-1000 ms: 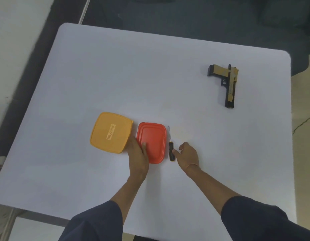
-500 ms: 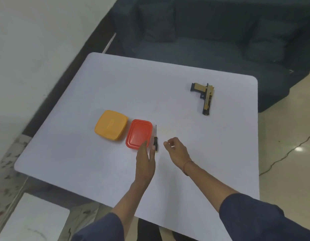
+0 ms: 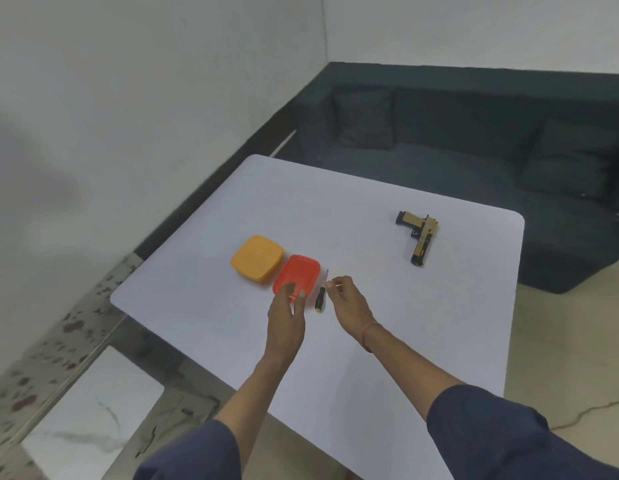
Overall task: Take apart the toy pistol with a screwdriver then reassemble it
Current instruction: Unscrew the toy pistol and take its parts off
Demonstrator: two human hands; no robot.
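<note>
I find the toy pistol [image 3: 419, 239] lying flat on its side towards the far right of the white tabletop [image 3: 336, 209]. It is tan and black, with the muzzle pointing back at the camera and the grip out to the left, well apart from both hands. The screwdriver [image 3: 321, 296] lies much nearer, its black handle with a yellow end towards the camera and its thin shaft pointing away, just right of a red container [image 3: 297, 277]. An orange container [image 3: 256, 258] sits just left of the red one. The left hand [image 3: 287, 313] hangs over the near edge of the red container, fingers relaxed, holding nothing. The right hand [image 3: 346, 296] is just right of the screwdriver, fingers loosely curled, gripping nothing; I cannot tell whether a fingertip touches the shaft. A dark sofa [image 3: 457, 161] stands beyond the tabletop
</note>
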